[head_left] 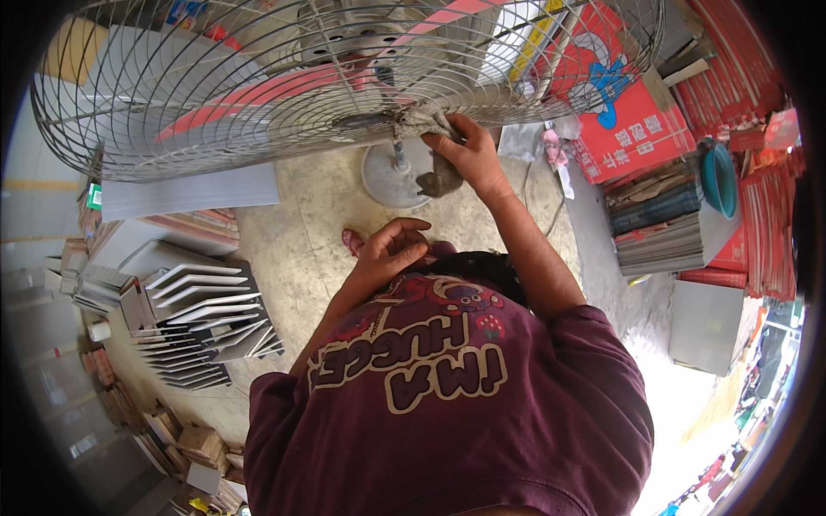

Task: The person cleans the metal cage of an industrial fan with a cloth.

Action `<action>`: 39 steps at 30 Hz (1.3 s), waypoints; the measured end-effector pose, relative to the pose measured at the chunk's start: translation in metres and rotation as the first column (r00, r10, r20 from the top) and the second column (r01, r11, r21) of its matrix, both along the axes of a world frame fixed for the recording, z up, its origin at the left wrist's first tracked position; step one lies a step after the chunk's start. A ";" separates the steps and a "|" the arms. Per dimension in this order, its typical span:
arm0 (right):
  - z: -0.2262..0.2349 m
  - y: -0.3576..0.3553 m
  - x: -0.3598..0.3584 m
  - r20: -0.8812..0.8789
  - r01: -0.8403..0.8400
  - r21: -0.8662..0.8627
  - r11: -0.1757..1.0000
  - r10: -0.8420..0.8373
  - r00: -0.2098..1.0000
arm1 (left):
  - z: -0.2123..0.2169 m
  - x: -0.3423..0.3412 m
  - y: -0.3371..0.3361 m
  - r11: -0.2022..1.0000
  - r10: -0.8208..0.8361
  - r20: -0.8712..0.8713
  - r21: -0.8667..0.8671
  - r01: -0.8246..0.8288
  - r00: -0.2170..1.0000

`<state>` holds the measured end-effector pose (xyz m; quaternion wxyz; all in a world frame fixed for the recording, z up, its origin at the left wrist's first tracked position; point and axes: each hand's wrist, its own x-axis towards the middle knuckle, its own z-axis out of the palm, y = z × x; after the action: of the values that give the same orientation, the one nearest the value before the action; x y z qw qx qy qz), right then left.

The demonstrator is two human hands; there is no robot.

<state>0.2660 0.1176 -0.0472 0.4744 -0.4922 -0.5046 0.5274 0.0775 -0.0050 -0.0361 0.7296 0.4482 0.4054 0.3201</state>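
Observation:
A large pedestal fan fills the top of the view, its round wire guard in front of red blades. My right hand is closed around a dirty grey rag, pressing it against the guard just right of the hub. Part of the rag hangs below my fingers. Under the guard, the fan's round base stands on the floor. My left hand is held near my body, away from the fan, its fingers loosely bent and apart with nothing seen in them.
Racked tile samples stand on the left, below a grey panel. To the right are a red printed carton, stacked tiles, a teal basin and a grey box. A cable runs over the floor.

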 end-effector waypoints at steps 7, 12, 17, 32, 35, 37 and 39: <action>-0.009 -0.018 0.002 0.341 -0.105 -0.051 0.993 0.116 0.933 | -0.003 -0.002 -0.002 1.000 0.007 0.021 -0.002 -0.007 1.000; 0.021 -0.019 -0.020 0.146 -0.197 0.135 0.971 0.178 0.973 | -0.004 -0.003 -0.002 1.000 -0.003 0.028 0.008 0.002 1.000; 0.023 -0.005 -0.028 -0.050 -0.104 0.117 0.988 0.111 0.993 | -0.004 -0.005 -0.003 1.000 0.002 0.019 0.015 -0.002 1.000; -0.033 0.004 0.020 0.018 0.119 -0.118 0.986 -0.117 0.993 | 0.000 0.005 -0.001 0.999 -0.042 -0.011 -0.026 0.042 0.999; -0.032 0.002 0.040 0.045 0.238 -0.189 0.953 -0.234 0.971 | 0.004 0.010 0.001 0.997 -0.067 -0.011 -0.034 0.067 0.998; -0.036 0.001 0.055 -0.018 0.271 -0.173 0.947 -0.278 0.960 | 0.004 0.013 0.001 0.996 -0.083 -0.004 -0.041 0.083 0.997; -0.038 -0.001 0.072 -0.045 0.339 -0.212 0.917 -0.356 0.934 | 0.001 0.014 0.002 0.994 -0.098 0.004 -0.045 0.098 0.995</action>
<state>0.3382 0.1162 -0.0853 0.5288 -0.5970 -0.3333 0.5029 0.0918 -0.0033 -0.0352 0.7546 0.4510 0.3894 0.2749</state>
